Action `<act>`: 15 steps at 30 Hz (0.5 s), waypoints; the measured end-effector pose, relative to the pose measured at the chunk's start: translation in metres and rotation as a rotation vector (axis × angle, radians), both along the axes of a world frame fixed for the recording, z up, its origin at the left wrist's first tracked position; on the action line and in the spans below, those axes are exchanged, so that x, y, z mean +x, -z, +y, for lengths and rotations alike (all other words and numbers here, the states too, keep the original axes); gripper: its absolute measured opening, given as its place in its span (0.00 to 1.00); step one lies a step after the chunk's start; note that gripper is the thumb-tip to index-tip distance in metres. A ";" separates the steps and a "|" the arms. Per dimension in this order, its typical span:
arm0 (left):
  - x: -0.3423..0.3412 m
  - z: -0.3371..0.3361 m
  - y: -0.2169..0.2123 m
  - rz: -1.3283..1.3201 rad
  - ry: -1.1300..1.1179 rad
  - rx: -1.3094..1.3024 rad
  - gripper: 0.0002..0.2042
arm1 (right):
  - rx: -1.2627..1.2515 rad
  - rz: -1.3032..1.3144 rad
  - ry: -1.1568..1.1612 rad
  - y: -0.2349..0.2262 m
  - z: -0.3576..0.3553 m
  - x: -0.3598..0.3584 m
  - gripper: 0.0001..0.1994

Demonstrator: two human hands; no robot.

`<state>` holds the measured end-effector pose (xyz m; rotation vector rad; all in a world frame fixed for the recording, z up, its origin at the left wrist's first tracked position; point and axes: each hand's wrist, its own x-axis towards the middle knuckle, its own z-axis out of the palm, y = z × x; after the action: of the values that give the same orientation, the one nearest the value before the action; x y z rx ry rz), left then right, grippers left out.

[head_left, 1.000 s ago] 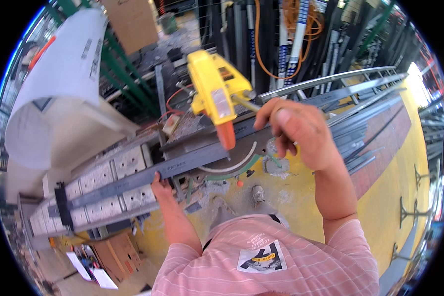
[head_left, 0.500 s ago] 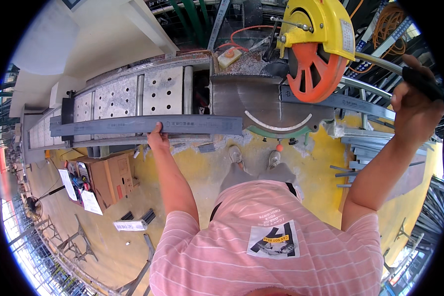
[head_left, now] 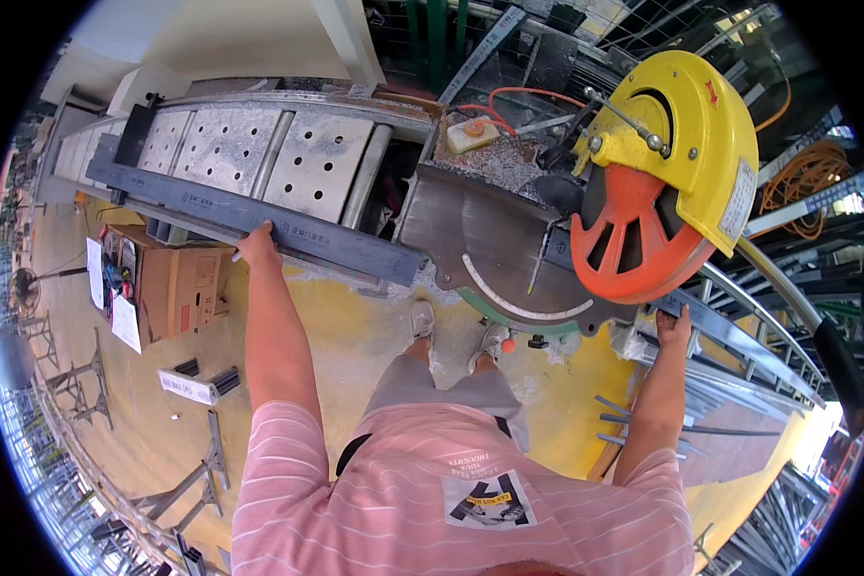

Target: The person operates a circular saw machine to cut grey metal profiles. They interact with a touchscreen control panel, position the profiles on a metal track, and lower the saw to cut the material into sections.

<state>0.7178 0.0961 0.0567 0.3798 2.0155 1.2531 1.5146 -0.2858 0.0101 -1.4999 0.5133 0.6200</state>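
My left hand [head_left: 259, 247] is closed on the near edge of a long grey profile bar [head_left: 211, 204], thumb on top. This bar lies aslant over the front of the roller table, its right end by the saw's base. Right of the saw, my right hand [head_left: 674, 327] grips a second grey bar [head_left: 715, 324], which runs under the saw head along the right-hand supports. The cut-off saw has a yellow guard [head_left: 682, 106] and an orange lower guard [head_left: 634, 235], raised over the dark base [head_left: 470, 216]. Its black handle [head_left: 840, 370] stands free.
A perforated roller table [head_left: 322, 163] extends left. A cardboard box [head_left: 187, 283] with papers and tools stands on the floor at left. More loose bars [head_left: 710, 413] lie low at right. An orange cable [head_left: 538, 93] runs behind the saw, near a yellowish block [head_left: 472, 135].
My right hand has let go of the saw handle and taken hold of the right-hand bar. The left bar now slants, its right end nearer me. The view has turned.
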 end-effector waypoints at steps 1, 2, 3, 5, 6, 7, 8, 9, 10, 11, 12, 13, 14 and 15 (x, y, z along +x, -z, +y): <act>0.019 0.002 -0.002 0.159 -0.103 0.062 0.23 | 0.097 0.016 0.020 0.013 -0.013 0.024 0.19; 0.032 -0.005 -0.002 0.313 -0.039 0.118 0.22 | 0.189 0.045 0.036 0.025 -0.019 0.035 0.18; 0.041 -0.018 -0.005 0.476 0.021 0.171 0.21 | 0.155 0.015 0.045 0.035 -0.016 0.034 0.15; 0.074 -0.056 -0.009 0.404 0.204 0.280 0.17 | 0.208 -0.017 0.057 0.042 -0.011 0.018 0.15; 0.108 -0.081 -0.007 0.158 0.331 0.336 0.15 | 0.237 -0.043 0.072 0.039 -0.007 0.007 0.15; 0.152 -0.111 -0.017 -0.092 0.511 0.267 0.12 | 0.233 -0.028 0.063 0.032 0.001 -0.018 0.14; 0.193 -0.143 -0.021 -0.260 0.713 0.162 0.10 | 0.206 -0.003 0.023 0.025 0.007 -0.043 0.14; 0.235 -0.175 -0.024 -0.540 0.815 -0.001 0.12 | 0.182 0.017 -0.017 0.017 0.015 -0.067 0.14; 0.265 -0.197 -0.023 -0.652 1.012 -0.182 0.16 | 0.246 0.046 -0.085 0.000 0.033 -0.104 0.15; 0.295 -0.210 -0.020 -0.867 1.006 -0.300 0.21 | 0.309 0.072 -0.145 -0.019 0.047 -0.144 0.15; 0.326 -0.213 -0.023 -0.939 0.941 -0.275 0.21 | 0.348 0.149 -0.215 -0.023 0.055 -0.170 0.16; 0.345 -0.214 -0.024 -1.009 0.876 -0.256 0.22 | 0.384 0.229 -0.283 -0.024 0.061 -0.195 0.16; 0.351 -0.206 -0.019 -1.007 0.705 -0.193 0.21 | 0.418 0.242 -0.335 -0.037 0.073 -0.231 0.17; 0.355 -0.191 -0.011 -0.999 0.524 -0.126 0.20 | 0.452 0.257 -0.397 -0.055 0.087 -0.258 0.18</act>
<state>1.0729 -0.0952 0.0677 0.1428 1.0310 0.7356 1.2563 -0.1993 0.0654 -1.0977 0.2418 1.1676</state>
